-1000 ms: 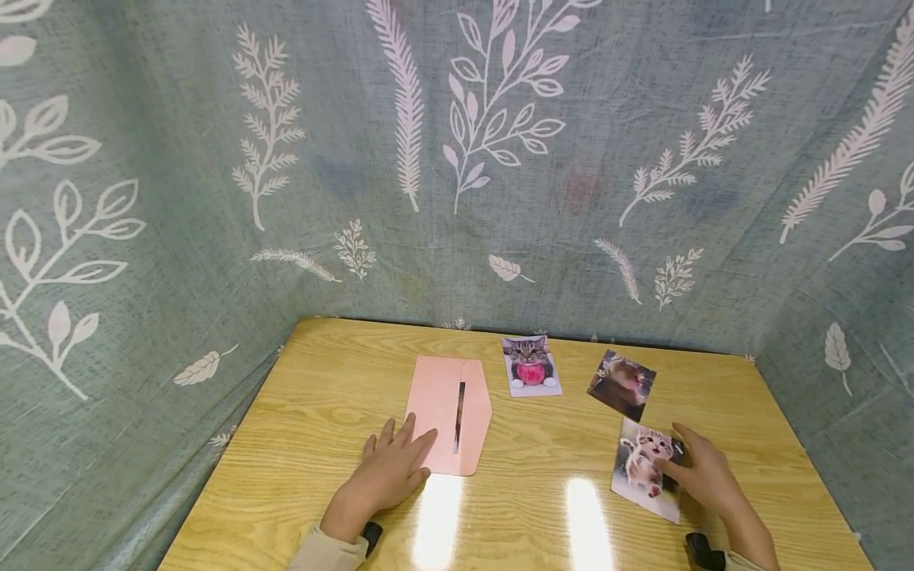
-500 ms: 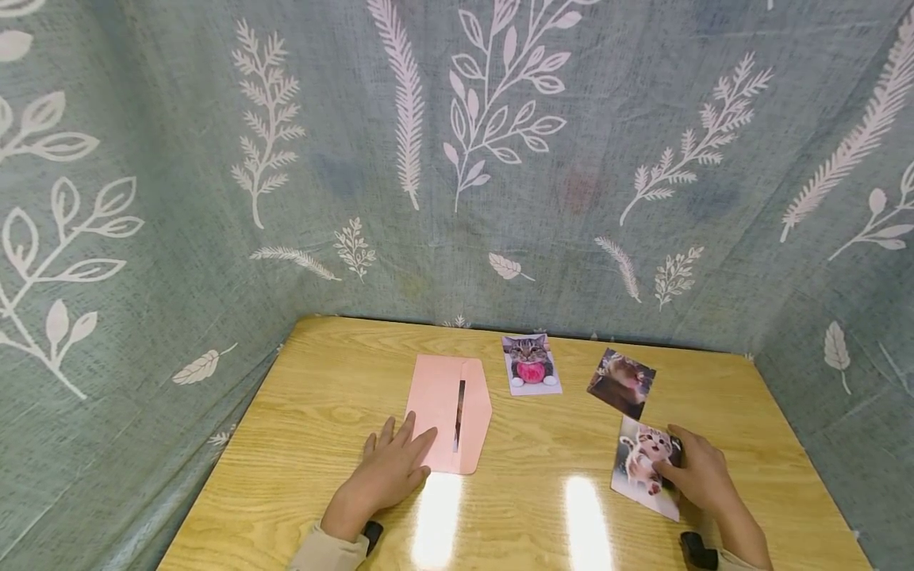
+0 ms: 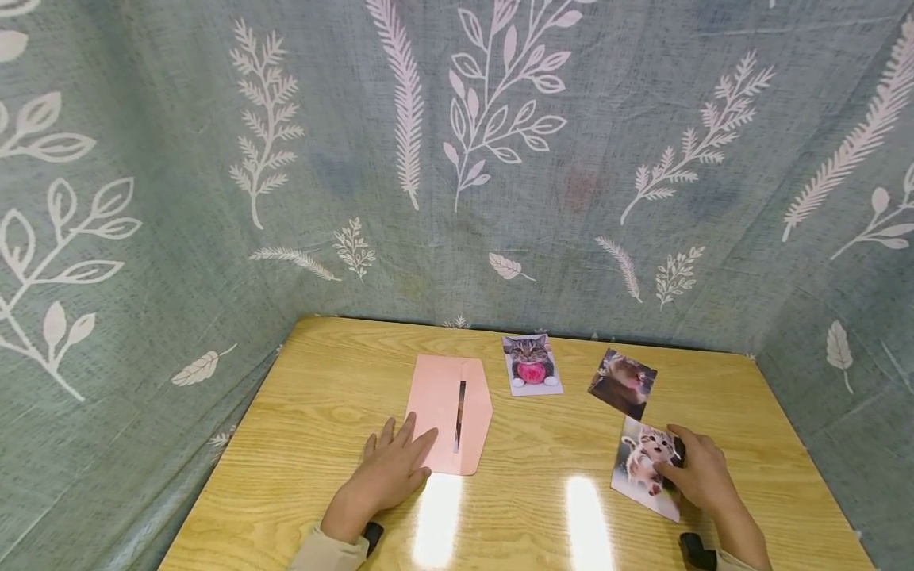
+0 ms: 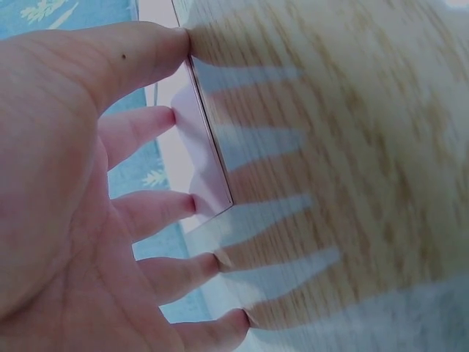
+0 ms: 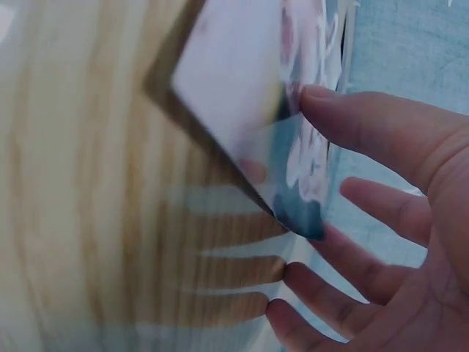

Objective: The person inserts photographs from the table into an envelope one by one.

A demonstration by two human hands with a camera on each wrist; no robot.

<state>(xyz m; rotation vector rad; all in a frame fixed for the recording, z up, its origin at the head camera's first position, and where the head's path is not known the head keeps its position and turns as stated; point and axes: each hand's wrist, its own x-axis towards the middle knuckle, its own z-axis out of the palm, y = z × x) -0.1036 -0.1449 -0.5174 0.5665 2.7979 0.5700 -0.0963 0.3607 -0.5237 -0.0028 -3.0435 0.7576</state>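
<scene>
A pink envelope [image 3: 437, 388] lies on the table, its flap pointing right, with a dark strip of a picture showing through its slot. My left hand [image 3: 385, 473] rests spread on its near left corner; in the left wrist view the thumb and some fingertips touch the envelope [image 4: 201, 158], the others the table. At right, my right hand [image 3: 703, 473] pinches the right edge of a kitten photo card [image 3: 643, 468], thumb on its face and fingers at the edge. In the right wrist view that card [image 5: 227, 81] bends up at a corner.
Behind the kitten card lies a dark photo card [image 3: 621, 383], close to its upper edge. Another card, a cat with a pink ball [image 3: 531, 369], lies near the back of the wooden table [image 3: 528, 452]. A patterned grey-green cloth [image 3: 457, 262] hangs around the table.
My right hand has shifted slightly left, and its fingers have closed in on the kitten card's right edge. The left hand and the envelope have stayed put.
</scene>
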